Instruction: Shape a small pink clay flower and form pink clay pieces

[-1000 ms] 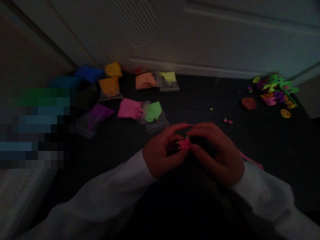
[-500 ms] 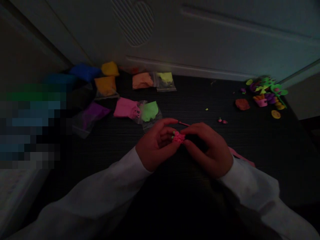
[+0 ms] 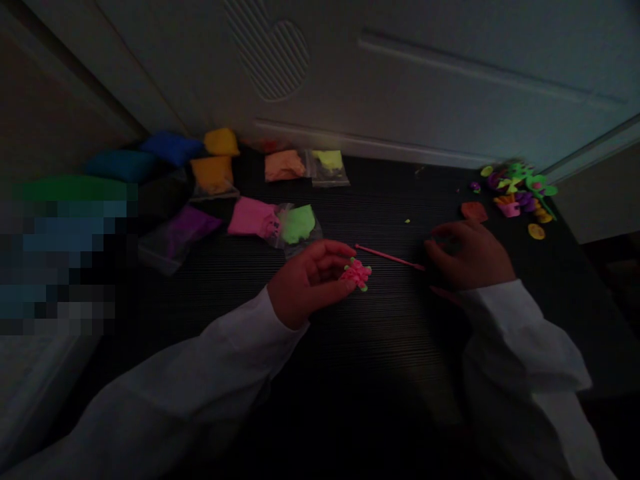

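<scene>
Between the thumb and fingers of my left hand (image 3: 313, 283) is a small pink clay flower cluster (image 3: 356, 274) with pale green bits at its edge. My right hand (image 3: 470, 253) is apart from it, low over the table on the right. Its thumb and forefinger curve together in a pinch, and what lies between the tips is too dark to make out. A thin pink modelling stick (image 3: 390, 256) lies between the two hands. Partly under my right wrist is a flat pink tool (image 3: 445, 295). A reddish-brown lump of clay (image 3: 474, 211) sits just beyond my right knuckles.
Bags of coloured clay, including pink (image 3: 253, 217), light green (image 3: 299, 224), orange (image 3: 213, 175) and purple (image 3: 193, 225), lie at the left and back. Small finished clay pieces (image 3: 525, 190) cluster at the far right. A white panel (image 3: 425, 100) rises behind the dark table (image 3: 380, 347).
My right hand has let go of the pink clay flower cluster and moved right, over the spot where two tiny pink pieces lay. My left hand still holds the cluster; the stick is now uncovered.
</scene>
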### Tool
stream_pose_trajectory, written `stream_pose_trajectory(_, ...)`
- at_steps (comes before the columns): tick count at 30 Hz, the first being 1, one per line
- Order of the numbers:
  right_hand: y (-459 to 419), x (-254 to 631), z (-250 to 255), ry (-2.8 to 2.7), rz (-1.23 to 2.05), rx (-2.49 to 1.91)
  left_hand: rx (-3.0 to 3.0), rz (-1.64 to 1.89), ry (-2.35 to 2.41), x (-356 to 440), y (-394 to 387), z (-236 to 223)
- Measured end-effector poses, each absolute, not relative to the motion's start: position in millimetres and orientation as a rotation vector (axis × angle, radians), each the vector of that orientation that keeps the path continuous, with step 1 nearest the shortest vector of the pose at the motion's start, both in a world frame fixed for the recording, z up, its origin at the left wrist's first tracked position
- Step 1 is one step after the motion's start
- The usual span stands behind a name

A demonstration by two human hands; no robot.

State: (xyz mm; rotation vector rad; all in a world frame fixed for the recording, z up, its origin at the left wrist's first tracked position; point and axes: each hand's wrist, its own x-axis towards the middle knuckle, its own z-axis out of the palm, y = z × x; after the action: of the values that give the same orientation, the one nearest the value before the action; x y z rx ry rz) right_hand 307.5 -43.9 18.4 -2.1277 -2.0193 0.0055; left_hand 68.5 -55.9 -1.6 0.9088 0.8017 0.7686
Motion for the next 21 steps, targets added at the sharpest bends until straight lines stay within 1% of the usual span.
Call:
stream_pose_trajectory(7, -43.3, 310.4, 15.6, -1.988, 0.044, -2.316, 0.804, 0.764, 0.777, 69.8, -54.6, -0.4)
stream_pose_trajectory(16, -41.7, 307.8, 14.5, -1.953, 0.001, -2.257, 0.769, 0.739, 0.755, 71.2, -55.9, 1.2)
stream_pose_trajectory(21, -43.2, 304.1, 17.4, -1.979, 0.031, -2.239, 0.735, 0.730, 0.786, 72.1, -56.0, 1.5)
